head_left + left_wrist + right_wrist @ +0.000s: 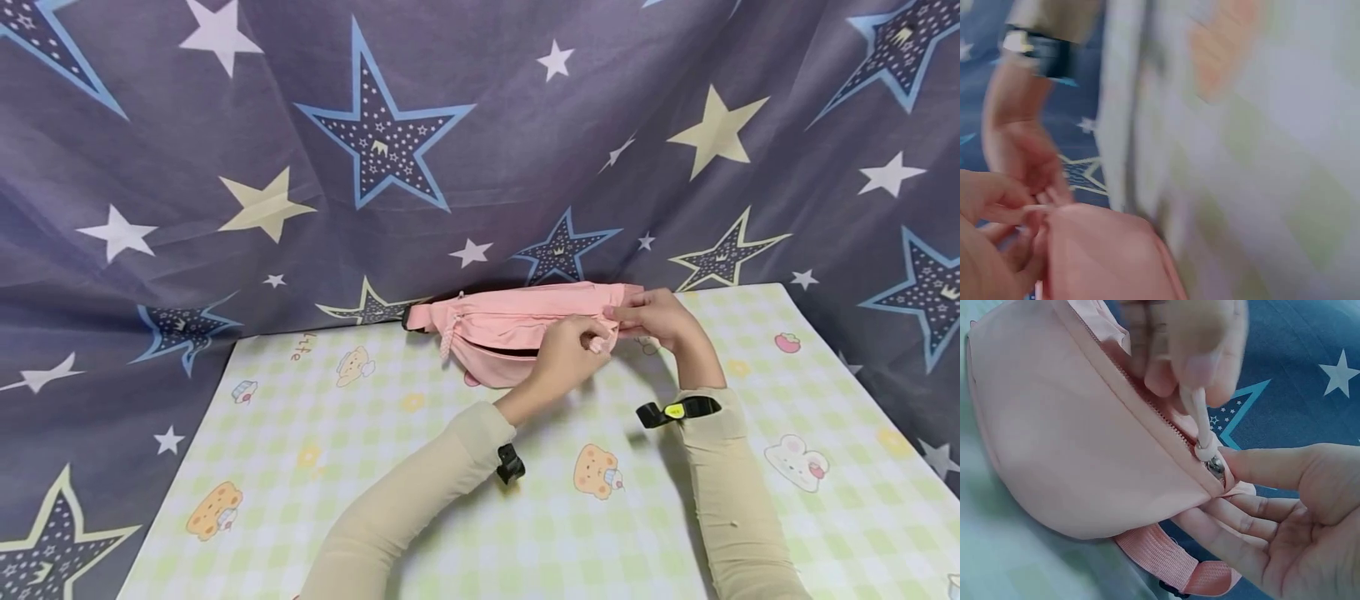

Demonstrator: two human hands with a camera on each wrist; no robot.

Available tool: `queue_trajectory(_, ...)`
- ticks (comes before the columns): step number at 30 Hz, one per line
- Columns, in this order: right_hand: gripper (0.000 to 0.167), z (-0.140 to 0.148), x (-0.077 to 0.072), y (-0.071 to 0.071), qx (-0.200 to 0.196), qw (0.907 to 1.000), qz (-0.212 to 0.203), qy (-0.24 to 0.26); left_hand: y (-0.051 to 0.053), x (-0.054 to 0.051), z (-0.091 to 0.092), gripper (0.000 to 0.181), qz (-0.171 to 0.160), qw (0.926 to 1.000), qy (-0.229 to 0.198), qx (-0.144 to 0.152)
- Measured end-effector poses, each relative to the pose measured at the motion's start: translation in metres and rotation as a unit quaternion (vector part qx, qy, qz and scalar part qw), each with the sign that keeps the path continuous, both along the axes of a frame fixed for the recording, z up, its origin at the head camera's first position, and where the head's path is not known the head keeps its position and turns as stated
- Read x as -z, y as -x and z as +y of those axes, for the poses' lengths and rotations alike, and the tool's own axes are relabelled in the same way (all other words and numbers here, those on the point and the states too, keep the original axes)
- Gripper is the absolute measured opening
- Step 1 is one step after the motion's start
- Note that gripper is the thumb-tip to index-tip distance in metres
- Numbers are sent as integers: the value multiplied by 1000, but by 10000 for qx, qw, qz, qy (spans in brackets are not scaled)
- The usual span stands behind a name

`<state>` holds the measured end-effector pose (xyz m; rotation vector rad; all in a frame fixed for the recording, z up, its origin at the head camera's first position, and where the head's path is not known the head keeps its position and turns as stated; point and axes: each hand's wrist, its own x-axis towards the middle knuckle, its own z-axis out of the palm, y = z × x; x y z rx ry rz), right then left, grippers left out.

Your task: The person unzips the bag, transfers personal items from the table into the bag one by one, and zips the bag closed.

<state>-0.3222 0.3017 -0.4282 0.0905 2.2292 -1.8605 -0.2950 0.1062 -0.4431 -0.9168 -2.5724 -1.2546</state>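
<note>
A pink waist bag lies at the far edge of the table, its front zipper parted and a dark gap showing. My left hand pinches a pale cord zipper pull above the metal slider, which sits at the right end of the zipper. On the bag's right end, my right hand grips the fabric corner between thumb and fingers, close beside the slider. In the left wrist view, blurred, both hands meet at the bag's end. What the bag holds inside is hidden.
A checked tablecloth with cartoon prints covers the table. Right behind the bag hangs a dark star-patterned curtain. The bag's pink strap with a black buckle hangs below its right end. Another braided pull dangles at the left.
</note>
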Motion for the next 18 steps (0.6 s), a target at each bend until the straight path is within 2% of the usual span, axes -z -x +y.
queue_trajectory(2, 16, 0, 0, 0, 16, 10000, -31, -8, 0, -5, 0, 13, -972, 9939, -468, -234)
queue_trajectory(4, 15, 0, 0, 1, 28, 10000, -43, -12, 1, -10, -1, 12, -1704, 9814, -755, -458)
queue_trajectory(8, 15, 1, 1, 2, 37, 10000, -40, 38, 4, -14, -6, 12, -2795, 9474, -1370, -740)
queue_trajectory(11, 15, 0, 2, 1, 52, 10000, -21, 37, 7, -16, -12, 13, -3190, 9310, -1627, -709)
queue_trajectory(12, 14, 0, 2, 1, 56, 10000, -17, 34, 8, -17, -14, 13, -3276, 9276, -1659, -682)
queue_trajectory(15, 14, 0, 2, 1, 78, 9999, -14, 85, 11, -20, -21, 15, -3444, 9237, -1557, -628)
queue_trajectory(18, 15, -1, 2, 0, 83, 9999, -2, 121, 13, -23, -26, 17, -3711, 9132, -1563, -620)
